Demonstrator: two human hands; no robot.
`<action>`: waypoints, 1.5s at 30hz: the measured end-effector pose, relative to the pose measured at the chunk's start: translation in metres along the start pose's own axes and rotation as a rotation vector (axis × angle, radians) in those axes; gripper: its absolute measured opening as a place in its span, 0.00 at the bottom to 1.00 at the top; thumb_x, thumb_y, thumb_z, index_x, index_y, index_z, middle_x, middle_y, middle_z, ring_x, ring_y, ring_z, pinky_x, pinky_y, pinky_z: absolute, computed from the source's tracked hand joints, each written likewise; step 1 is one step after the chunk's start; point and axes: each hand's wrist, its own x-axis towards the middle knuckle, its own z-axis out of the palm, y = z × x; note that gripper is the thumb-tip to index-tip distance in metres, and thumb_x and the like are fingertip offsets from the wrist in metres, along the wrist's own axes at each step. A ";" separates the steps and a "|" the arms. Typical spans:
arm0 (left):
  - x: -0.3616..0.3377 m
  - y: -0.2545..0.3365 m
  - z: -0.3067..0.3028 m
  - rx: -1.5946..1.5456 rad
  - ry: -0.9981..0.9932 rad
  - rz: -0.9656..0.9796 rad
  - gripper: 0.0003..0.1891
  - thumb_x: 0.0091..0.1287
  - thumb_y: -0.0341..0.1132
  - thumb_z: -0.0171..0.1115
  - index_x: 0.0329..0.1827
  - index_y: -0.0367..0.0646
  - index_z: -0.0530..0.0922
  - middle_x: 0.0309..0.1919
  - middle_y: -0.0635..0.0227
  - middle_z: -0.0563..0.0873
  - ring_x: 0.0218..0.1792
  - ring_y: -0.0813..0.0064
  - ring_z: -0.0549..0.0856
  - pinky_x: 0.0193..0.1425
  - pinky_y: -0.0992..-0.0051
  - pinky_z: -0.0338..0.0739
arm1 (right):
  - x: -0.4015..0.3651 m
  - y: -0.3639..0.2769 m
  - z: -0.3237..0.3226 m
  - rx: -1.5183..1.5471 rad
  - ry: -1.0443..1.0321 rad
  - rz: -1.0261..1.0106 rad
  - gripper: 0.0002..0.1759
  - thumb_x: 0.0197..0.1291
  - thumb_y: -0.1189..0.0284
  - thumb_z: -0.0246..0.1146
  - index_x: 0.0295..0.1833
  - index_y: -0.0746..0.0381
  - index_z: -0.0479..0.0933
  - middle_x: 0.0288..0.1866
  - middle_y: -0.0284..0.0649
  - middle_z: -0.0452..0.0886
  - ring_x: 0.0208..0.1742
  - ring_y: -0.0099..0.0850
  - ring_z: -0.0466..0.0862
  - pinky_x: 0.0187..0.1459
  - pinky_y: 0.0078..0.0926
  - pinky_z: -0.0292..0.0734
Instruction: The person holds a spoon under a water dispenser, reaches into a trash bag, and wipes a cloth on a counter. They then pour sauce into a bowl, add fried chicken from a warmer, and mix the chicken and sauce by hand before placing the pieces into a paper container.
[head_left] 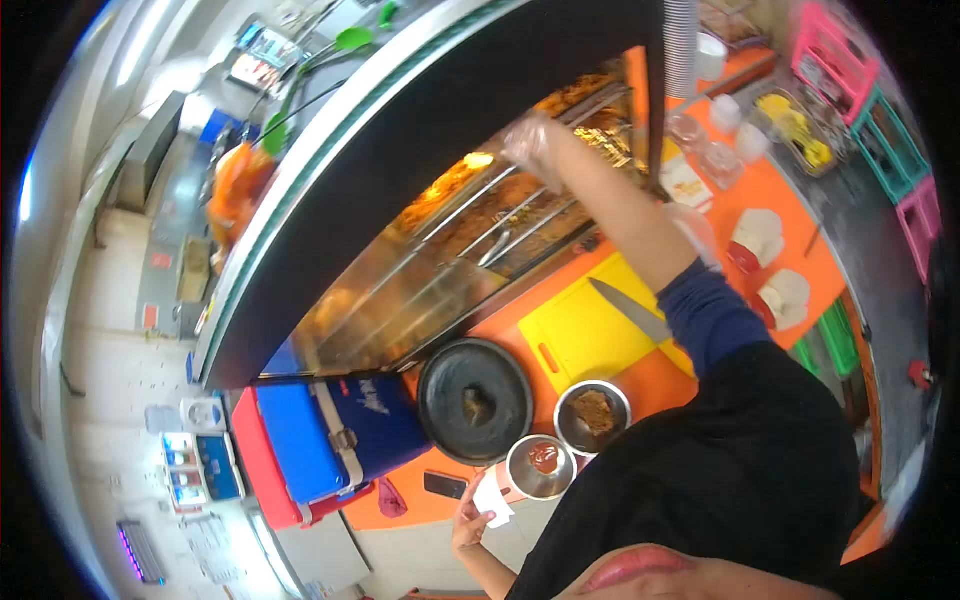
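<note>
My right hand [530, 145], in a clear plastic glove, reaches into a lit food display case. It is over the trays of browned food [515, 215], its fingers partly hidden at the case's dark upper panel [400, 135], so I cannot make out their grip. My left hand [470, 522] is low on the left, its fingers closed on a white piece of paper [491, 502]. Next to that paper are a phone [445, 485] and a metal bowl with red sauce [541, 480]. A second metal bowl [592, 440] contains something brown.
On the orange counter [500, 330] are a yellow cutting board [560, 335] with a large knife [630, 308] and a round black lid [440, 405]. A blue cooler bag [370, 425] stands left. Cups [725, 112] and coloured crates [890, 145] are at right.
</note>
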 end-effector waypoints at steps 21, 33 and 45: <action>0.044 -0.011 0.031 0.051 -0.079 -0.019 0.48 0.45 0.20 0.70 0.74 0.34 0.59 0.66 0.53 0.71 0.60 0.49 0.78 0.60 0.57 0.79 | -0.184 0.117 -0.315 -0.197 0.295 0.078 0.15 0.60 0.69 0.62 0.51 0.61 0.78 0.35 0.39 0.79 0.31 0.26 0.76 0.34 0.26 0.75; 0.037 -0.019 0.019 -0.040 -0.052 -0.003 0.49 0.41 0.16 0.70 0.74 0.33 0.59 0.68 0.53 0.69 0.65 0.54 0.75 0.69 0.63 0.69 | -0.134 0.048 -0.157 -1.817 0.520 -0.806 0.22 0.52 0.71 0.65 0.55 0.63 0.75 0.43 0.43 0.79 0.51 0.39 0.79 0.56 0.38 0.73; 0.045 -0.038 0.006 -0.054 -0.044 0.114 0.49 0.39 0.17 0.71 0.72 0.32 0.63 0.73 0.58 0.65 0.75 0.67 0.60 0.76 0.69 0.53 | -0.028 0.005 0.122 -1.899 -0.199 -0.077 0.17 0.69 0.64 0.55 0.58 0.60 0.76 0.50 0.42 0.81 0.57 0.29 0.81 0.55 0.35 0.77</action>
